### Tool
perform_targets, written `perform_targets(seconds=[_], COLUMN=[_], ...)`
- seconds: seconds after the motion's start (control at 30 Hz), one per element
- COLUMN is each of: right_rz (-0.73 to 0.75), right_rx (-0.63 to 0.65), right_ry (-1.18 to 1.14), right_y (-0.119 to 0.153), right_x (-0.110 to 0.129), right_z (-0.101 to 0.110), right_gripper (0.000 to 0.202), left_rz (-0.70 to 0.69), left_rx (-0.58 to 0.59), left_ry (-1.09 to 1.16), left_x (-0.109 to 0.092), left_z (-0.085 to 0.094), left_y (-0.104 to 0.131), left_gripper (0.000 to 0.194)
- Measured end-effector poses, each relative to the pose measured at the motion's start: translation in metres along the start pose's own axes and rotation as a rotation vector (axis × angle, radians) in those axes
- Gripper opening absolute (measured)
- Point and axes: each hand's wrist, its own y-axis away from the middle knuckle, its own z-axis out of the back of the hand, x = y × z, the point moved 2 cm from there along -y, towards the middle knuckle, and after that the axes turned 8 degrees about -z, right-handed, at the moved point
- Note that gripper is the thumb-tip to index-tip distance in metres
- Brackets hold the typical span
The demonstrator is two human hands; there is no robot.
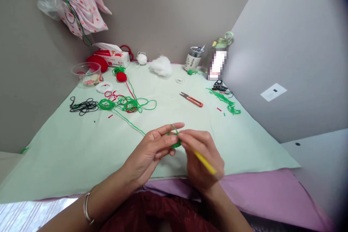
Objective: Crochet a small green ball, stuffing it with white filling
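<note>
Left hand [153, 147] pinches small green yarn piece [176, 144], near-centre over table [250, 145] | right hand [213, 152] grips yellow tool [202, 160], fingertips at piece | green strand [129, 121] runs far-left | orange snips [192, 100] lie farther, slightly right

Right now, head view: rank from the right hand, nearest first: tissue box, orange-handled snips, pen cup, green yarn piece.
From the right hand:
1. Green yarn piece: at its fingertips, left side.
2. Orange-handled snips: ahead, slightly left.
3. Pen cup: farther back, beyond the snips.
4. Tissue box: back left.
</note>
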Motion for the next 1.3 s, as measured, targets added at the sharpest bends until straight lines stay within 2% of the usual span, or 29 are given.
perform_targets(seconds=[0.1,0.17,0.23,0.3,0.5,0.6,0.67,0.77,0.83,0.87,0.93,1.0,1.07,1.17,1.23,1.3], right_rz=[-0.256,-0.362,-0.383,-0.397,-0.538,-0.507,-0.427,-0.174,0.026,0.104,0.166,0.08,-0.096,-0.289,-0.319,-0.303], right_rx=[-0.055,-0.015,0.052,0.058,0.067,0.069,0.065,0.095,0.095,0.076,0.027,0.001,-0.025,-0.025,0.031,0.05], right_ry=[-0.281,-0.421,-0.442,-0.425,-0.628,-0.589,-0.452,-0.182,-0.01,0.069,0.156,0.066,-0.154,-0.427,-0.455,-0.38], right_y=[-0.009,-0.012,-0.013,-0.011,-0.012,-0.014,-0.013,-0.007,-0.001,0.002,0.006,0.004,-0.001,-0.011,-0.014,-0.013], right_x=[-0.005,-0.005,-0.005,-0.006,-0.013,-0.009,-0.005,0.001,0.002,0.001,-0.001,-0.004,-0.006,-0.006,-0.005,-0.004], right_z=[0.003,0.001,-0.002,-0.003,-0.002,0.001,0.003,0.002,-0.001,-0.003,-0.005,-0.004,-0.001,0.003,0.002,0.0], right_gripper=[0.024,0.02,0.017,0.016,0.022,0.024,0.024,0.026,0.028,0.031,0.034,0.035,0.031,0.024,0.022,0.022], left_rz=[-0.042,-0.116,-0.176,-0.214,-0.217,-0.228,-0.259,-0.328,-0.339,-0.31,-0.178,-0.045,-0.007,-0.092,-0.159,-0.208], left_rx=[-0.031,-0.042,-0.023,0.009,0.023,0.019,0.009,-0.056,-0.089,-0.083,-0.034,0.006,0.006,0.009,0.008,-0.024], left_ry=[-0.021,-0.117,-0.221,-0.284,-0.321,-0.342,-0.394,-0.475,-0.435,-0.38,-0.235,-0.119,-0.084,-0.162,-0.234,-0.282], left_x=[-0.004,-0.005,-0.005,-0.005,-0.008,-0.009,-0.009,-0.009,-0.008,-0.007,-0.004,-0.003,-0.005,-0.009,-0.008,-0.006], left_z=[0.003,0.004,0.003,0.002,0.007,0.01,0.009,0.007,0.004,0.003,0.003,0.004,0.007,0.008,0.006,0.005], left_y=[0.0,0.0,0.002,0.003,0.005,0.004,0.004,0.005,0.005,0.005,0.003,0.001,0.0,0.0,0.001,0.001], left_gripper=[0.028,0.03,0.034,0.033,0.03,0.032,0.033,0.031,0.035,0.04,0.049,0.052,0.048,0.042,0.042,0.042])
